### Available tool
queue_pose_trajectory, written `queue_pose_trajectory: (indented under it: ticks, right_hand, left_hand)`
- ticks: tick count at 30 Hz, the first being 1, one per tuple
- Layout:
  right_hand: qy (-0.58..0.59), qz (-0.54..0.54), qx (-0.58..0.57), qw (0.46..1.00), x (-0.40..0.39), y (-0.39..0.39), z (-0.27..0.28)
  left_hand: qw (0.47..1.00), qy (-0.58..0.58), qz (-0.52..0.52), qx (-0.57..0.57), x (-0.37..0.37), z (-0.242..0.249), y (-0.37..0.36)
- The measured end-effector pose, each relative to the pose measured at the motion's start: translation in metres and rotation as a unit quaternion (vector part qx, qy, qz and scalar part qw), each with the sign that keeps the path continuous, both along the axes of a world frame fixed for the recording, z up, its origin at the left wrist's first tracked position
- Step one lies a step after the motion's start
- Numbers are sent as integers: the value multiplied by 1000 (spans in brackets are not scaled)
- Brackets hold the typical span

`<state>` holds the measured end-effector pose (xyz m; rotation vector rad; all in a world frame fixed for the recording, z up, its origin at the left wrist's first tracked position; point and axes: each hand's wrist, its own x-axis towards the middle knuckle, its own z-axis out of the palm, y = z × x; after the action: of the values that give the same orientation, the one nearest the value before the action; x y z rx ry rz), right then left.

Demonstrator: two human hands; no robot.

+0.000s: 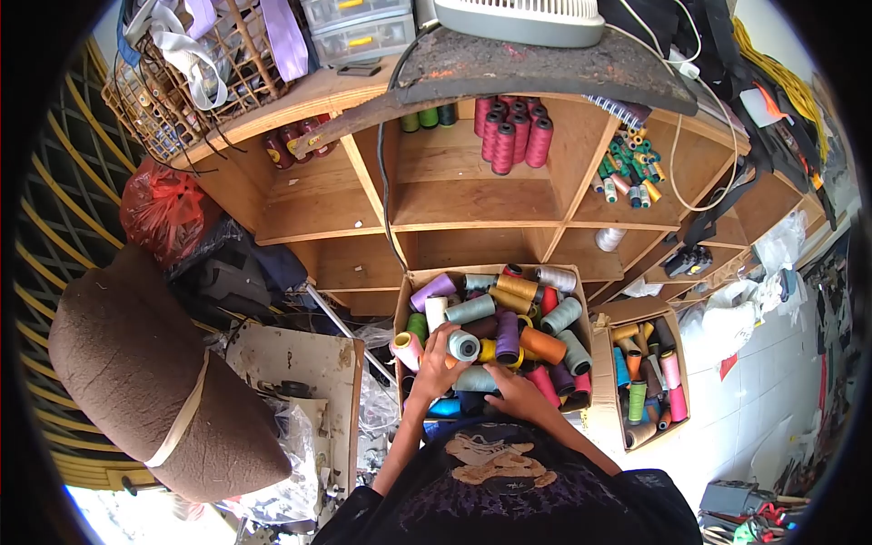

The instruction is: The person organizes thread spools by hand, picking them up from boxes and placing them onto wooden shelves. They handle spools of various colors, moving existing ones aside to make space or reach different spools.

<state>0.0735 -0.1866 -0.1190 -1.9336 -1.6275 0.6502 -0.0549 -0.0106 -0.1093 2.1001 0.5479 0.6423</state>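
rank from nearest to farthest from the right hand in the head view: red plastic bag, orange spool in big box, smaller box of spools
1. Orange spool, just beyond the right hand, inside the big box
2. Smaller box of spools, to the right
3. Red plastic bag, far to the left

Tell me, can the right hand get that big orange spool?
Probably yes. The right hand is close by, and the orange spool lies near the top of the pile, beside a purple spool, with nothing seeming to cover it.
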Motion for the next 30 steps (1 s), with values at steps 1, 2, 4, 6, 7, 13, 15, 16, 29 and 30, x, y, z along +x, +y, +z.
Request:
queue_pose_trajectory:
  ticks: [1,2,4,6,7,13,15,16,29,30]
  right_hand:
    - [-2,-4,-24,1000,-1,3,2]
    - [-26,-1,-58,998,-1,7,1]
    - [-72,-2,-126,989,-2,16,0]
    - [-110,21,-167,980,-1,24,7]
    - [-129,35,-187,973,0,27,12]
    - [-114,6,-155,981,0,17,33]
    - [-98,-6,-117,988,1,10,36]
    - [-88,-11,-98,991,1,7,38]
    - [-38,-79,-6,996,20,-8,37]
    - [-38,-84,-10,996,21,-7,38]
  left_hand:
    - [1000,3,8,3,-1,-2,1]
    - [1000,6,12,7,0,-4,2]
    - [1000,17,19,10,3,-7,4]
    - [999,22,20,16,5,-9,4]
    - [999,25,22,20,6,-9,3]
    - [996,80,-10,37,10,-9,-3]
    - [994,91,-11,51,11,-11,-5]
    - [993,96,-15,60,12,-11,-5]
    - [988,141,-20,64,12,-11,-11]
    - [988,140,-20,64,12,-12,-9]
